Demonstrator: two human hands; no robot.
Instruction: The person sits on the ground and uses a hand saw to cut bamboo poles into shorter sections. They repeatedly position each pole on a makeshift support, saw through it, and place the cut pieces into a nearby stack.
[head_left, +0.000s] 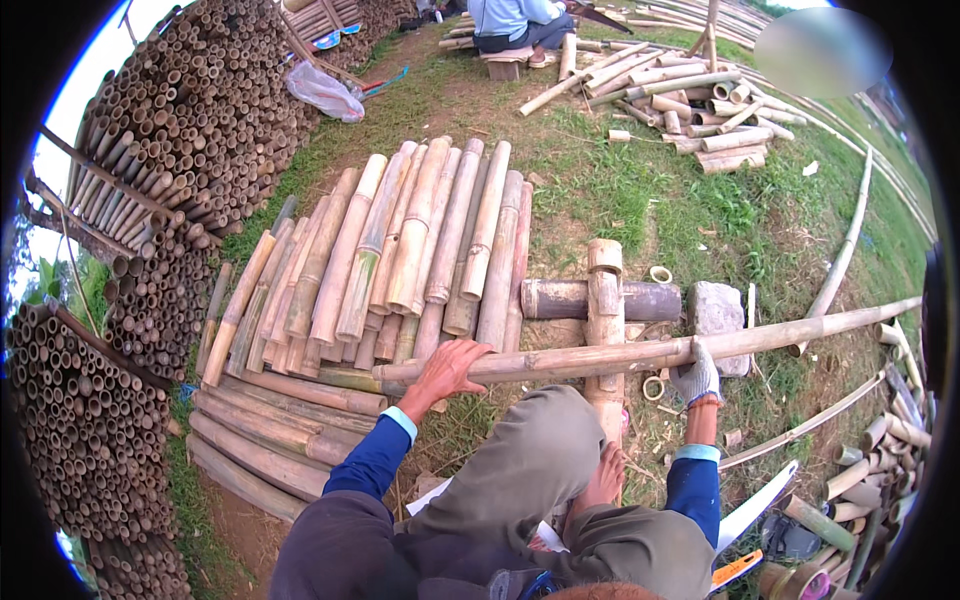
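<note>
A long bamboo pole [580, 360] lies across in front of me, resting over a wooden cross-shaped support [604, 325]. My bare left hand [443, 377] is closed round the pole near its left end, beside the stacked bamboo pieces. Farther right, my right hand [697, 378] wears a light work glove and grips the same pole. A dark, thick bamboo piece [560, 300] forms the crossbar of the support. One bare foot [603, 477] presses against the support's near end.
Cut bamboo lengths [400, 240] are piled ahead left. A grey stone block [718, 315] sits behind the pole. At lower right lies a saw [757, 508] with an orange handle, near bamboo offcuts [860, 490]. Tall bamboo stacks [80, 420] stand left. Another person [515, 25] sits far ahead.
</note>
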